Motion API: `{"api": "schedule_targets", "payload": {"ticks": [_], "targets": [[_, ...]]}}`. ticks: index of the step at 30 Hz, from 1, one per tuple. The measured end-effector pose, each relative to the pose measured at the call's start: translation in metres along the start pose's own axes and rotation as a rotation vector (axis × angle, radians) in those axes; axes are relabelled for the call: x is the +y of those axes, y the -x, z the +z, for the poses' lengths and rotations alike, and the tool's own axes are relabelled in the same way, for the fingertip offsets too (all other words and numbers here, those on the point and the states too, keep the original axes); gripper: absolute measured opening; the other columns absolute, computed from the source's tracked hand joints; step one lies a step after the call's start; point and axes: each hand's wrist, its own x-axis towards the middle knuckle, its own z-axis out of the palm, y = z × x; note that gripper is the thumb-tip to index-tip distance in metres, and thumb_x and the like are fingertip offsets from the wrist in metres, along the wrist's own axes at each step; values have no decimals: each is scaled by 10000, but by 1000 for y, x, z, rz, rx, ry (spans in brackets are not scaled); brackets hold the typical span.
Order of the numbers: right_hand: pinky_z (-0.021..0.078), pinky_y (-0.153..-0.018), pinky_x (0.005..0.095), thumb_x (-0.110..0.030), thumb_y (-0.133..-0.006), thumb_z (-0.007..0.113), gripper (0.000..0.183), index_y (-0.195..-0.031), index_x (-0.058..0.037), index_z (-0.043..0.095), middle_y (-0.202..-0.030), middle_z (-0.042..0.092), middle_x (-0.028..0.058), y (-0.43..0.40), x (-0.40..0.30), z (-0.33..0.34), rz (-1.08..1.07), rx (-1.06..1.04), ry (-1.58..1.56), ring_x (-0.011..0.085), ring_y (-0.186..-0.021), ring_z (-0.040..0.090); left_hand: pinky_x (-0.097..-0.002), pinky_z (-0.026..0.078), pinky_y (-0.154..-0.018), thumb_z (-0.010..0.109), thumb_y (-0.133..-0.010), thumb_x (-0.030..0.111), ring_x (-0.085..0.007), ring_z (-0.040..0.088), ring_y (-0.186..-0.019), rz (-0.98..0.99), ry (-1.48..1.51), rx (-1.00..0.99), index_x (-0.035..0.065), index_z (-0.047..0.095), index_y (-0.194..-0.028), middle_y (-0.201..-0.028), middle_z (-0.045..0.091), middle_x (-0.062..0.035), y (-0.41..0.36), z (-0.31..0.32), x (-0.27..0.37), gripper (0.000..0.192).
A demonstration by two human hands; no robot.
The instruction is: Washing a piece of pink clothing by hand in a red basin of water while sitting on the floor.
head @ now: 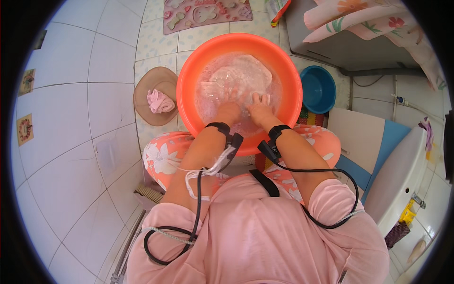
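An orange plastic basin (291, 85) stands on the floor between my knees, with sudsy water and a pale pinkish-white cloth (248, 72) lying wet in it. My left hand (230, 108) is in the water at the near side of the cloth, its fingers blurred by suds, so its grip cannot be made out. Just right of it, my right hand (260, 106) rests at the cloth's near right edge with its fingers partly spread; whether it pinches the fabric is unclear. Black straps circle both wrists.
A brownish basin (142, 101) holding a crumpled pink cloth (160, 102) is at the left. On the right are a blue basin (318, 88), a grey appliance (319, 53) under a floral cloth, and a white washbasin (397, 177). A patterned mat (209, 16) lies beyond; a brush (149, 193) is near my left leg.
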Motion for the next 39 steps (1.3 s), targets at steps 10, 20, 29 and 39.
{"api": "schedule_targets", "payload": {"ticks": [10,20,29,39], "targets": [[452,-668,380,-117,-737,579,245,-982,-129,572,-992,477,120,-25,54,-10,-218,107,-176,318,-898,473,-551,203,-1003,732,-598,365,-389,66,-1319,142,122,-120,279,72,-1394,-1452,56,-142,-11,-12,-4,1038],[471,-576,285,-148,-827,556,153,-920,-37,505,-708,535,21,50,-13,-189,7,48,-1454,105,-567,501,-402,295,-988,790,-557,141,-236,310,-1235,431,967,162,67,207,-1348,-1336,330,-83,7,-42,-3,986],[489,-550,275,-108,-821,554,103,-760,-29,530,-661,528,38,101,-61,-270,-253,122,-1574,103,-511,485,-319,412,-887,752,-652,94,-177,476,-1059,430,1287,279,18,409,-1219,-1150,503,-74,14,-47,4,666],[439,-516,264,-66,-842,466,170,-681,-26,505,-601,527,92,110,-26,-306,-435,241,-1793,158,-502,488,-280,413,-855,614,-792,91,-173,529,-976,250,1396,298,11,479,-1140,-1056,551,-61,15,-15,-4,382]]}}
